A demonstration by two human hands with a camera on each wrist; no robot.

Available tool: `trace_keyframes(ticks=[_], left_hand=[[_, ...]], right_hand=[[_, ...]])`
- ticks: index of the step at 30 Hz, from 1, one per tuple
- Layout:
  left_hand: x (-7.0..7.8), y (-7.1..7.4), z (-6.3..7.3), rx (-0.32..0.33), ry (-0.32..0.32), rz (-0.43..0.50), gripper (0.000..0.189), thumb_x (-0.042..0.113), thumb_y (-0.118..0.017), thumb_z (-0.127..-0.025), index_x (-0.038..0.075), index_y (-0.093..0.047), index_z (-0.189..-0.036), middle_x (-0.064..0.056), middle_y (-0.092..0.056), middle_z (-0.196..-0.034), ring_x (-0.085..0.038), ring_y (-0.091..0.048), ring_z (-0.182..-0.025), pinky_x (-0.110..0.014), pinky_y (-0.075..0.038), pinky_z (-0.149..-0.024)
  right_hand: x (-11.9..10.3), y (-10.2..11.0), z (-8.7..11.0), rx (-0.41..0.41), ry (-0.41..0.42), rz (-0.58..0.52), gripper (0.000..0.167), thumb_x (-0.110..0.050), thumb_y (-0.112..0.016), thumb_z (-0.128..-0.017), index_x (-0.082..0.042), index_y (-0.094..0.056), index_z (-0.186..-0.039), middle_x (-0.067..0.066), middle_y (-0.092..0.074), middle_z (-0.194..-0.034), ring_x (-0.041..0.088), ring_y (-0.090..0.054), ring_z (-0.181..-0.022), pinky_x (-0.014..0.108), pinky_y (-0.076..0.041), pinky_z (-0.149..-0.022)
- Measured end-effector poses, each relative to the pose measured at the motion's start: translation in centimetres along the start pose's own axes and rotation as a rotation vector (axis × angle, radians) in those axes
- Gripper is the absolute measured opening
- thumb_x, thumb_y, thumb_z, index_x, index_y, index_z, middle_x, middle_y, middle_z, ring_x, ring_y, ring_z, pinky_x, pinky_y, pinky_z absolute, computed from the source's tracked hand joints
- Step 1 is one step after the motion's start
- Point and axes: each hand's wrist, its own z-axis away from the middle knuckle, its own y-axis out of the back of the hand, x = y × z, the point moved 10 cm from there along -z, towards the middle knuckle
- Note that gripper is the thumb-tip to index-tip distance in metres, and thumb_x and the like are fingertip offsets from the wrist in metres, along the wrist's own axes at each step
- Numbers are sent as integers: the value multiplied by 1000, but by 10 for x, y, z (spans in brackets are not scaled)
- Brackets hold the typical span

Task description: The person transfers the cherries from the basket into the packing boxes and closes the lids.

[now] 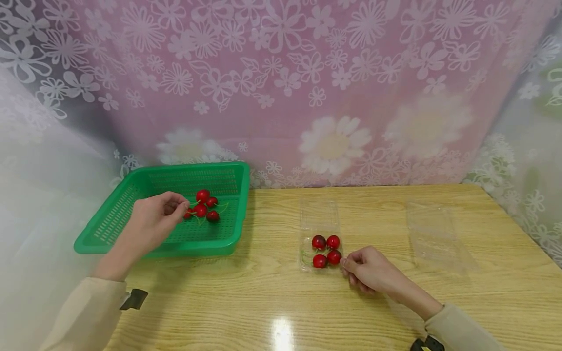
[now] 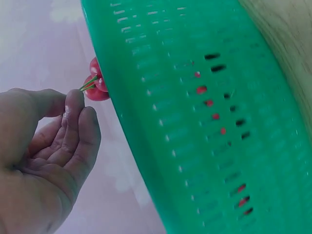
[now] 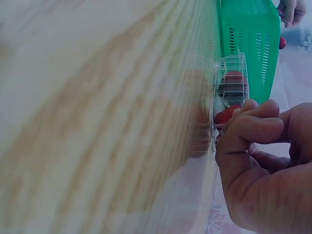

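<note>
My left hand [image 1: 151, 222] is over the green basket [image 1: 239, 214], pinching thin green stems between thumb and fingertips. Red cherries [image 2: 97, 87] hang from those stems just above the basket's rim in the left wrist view. Several more cherries [image 1: 212, 216] lie on the basket floor. To the right, a clear plastic box [image 1: 319, 214] lies open on the table with several dark-red cherries [image 1: 319, 261] in it, their stems pointing left. My right hand [image 1: 373, 270] holds the near right edge of this box with curled fingers; they partly hide it in the right wrist view.
Another clear plastic box [image 1: 432, 229] lies on the wooden table [image 1: 246, 302] at the right. A pink flowered curtain [image 1: 281, 97] hangs behind the table's back edge, and pale sheeting [image 1: 39, 195] hangs along the left side.
</note>
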Motion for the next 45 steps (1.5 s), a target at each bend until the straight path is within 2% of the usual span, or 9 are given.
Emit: trace_keyframes(ticks=[7, 13, 17, 25, 32, 39, 45], left_hand=[[14, -7, -1, 34, -28, 53, 13, 16, -64, -102, 7, -74, -103, -2, -76, -85, -6, -68, -69, -21, -52, -65], [24, -14, 1, 42, -21, 101, 13, 18, -66, -101, 8, -73, -104, -1, -74, -81, -3, -66, -66, -23, -48, -57], [31, -19, 1, 30, -3, 120, 14, 19, -66, -101, 8, -74, -105, 0, -74, -79, -4, -68, -67, -24, -46, -55], [47, -30, 2, -3, 3, 200, 12, 18, -67, -100, 10, -74, -105, -3, -78, -90, -11, -74, -74, -22, -54, -65], [76, -38, -3, -20, -41, 257, 11, 17, -66, -101, 13, -75, -106, -4, -78, -88, -15, -74, -73, -24, -54, -60], [106, -59, -3, -64, -88, 269, 7, 17, -68, -99, 13, -74, -100, 2, -72, -74, -6, -65, -62, -25, -49, -53], [126, -87, 3, -119, -92, 312, 7, 13, -69, -98, 9, -75, -98, 2, -73, -75, 0, -63, -60, -21, -50, -52]], right_hand=[[0, 0, 0, -5, 4, 5, 35, -20, -49, -108, -1, -66, -85, 1, -56, -62, 9, -40, -44, 19, -33, -41], [-1, 0, 0, -6, 9, 8, 35, -20, -49, -108, -1, -66, -84, 0, -56, -62, 9, -40, -44, 19, -33, -41], [-2, 0, -1, -2, 8, 9, 35, -20, -49, -108, -1, -66, -84, 1, -56, -61, 9, -40, -44, 20, -32, -41], [-2, -1, -1, -9, 2, 13, 35, -20, -49, -108, -1, -66, -85, 1, -56, -62, 9, -40, -44, 20, -32, -41], [-2, -2, -2, -11, 1, 22, 35, -20, -49, -108, -1, -66, -85, 1, -56, -62, 9, -39, -44, 20, -32, -41], [-3, -3, -2, -8, 1, 20, 36, -20, -49, -108, -1, -66, -84, 1, -55, -61, 9, -38, -44, 20, -31, -41], [-2, -2, -2, -1, -8, 20, 36, -20, -49, -108, -1, -67, -83, 1, -55, -61, 9, -39, -44, 20, -32, -42]])
